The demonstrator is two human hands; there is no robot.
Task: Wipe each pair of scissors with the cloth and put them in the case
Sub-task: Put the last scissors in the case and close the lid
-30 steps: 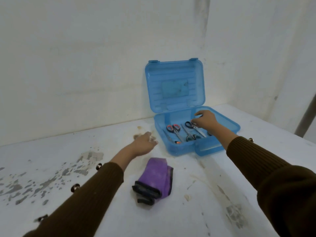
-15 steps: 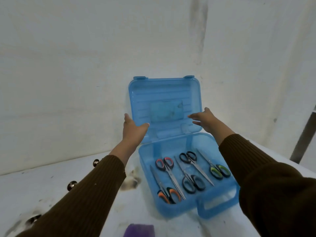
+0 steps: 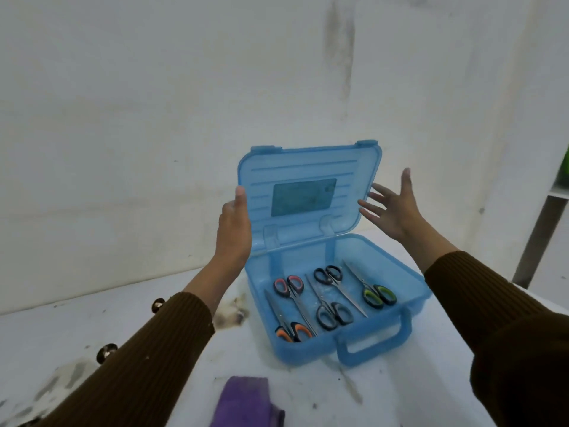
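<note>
A second ago the left hand (image 3: pixel 234 229) lay on the table (image 3: pixel 400 396) and the right reached among the scissors. Now both have risen to flank the upright lid (image 3: pixel 308 167) of the blue case (image 3: pixel 308 349), so packing looks done and closing comes next. The left grip is flat, fingers straight against the lid's left edge, holding nothing. The purple cloth (image 3: pixel 246 402) lies nearer. Five scissors (image 3: pixel 334 315) lie in the case, long axes near-to-far, some tips pointing near, others far. The right hand (image 3: pixel 394 208) is splayed, empty, just beside the lid's right edge.
</note>
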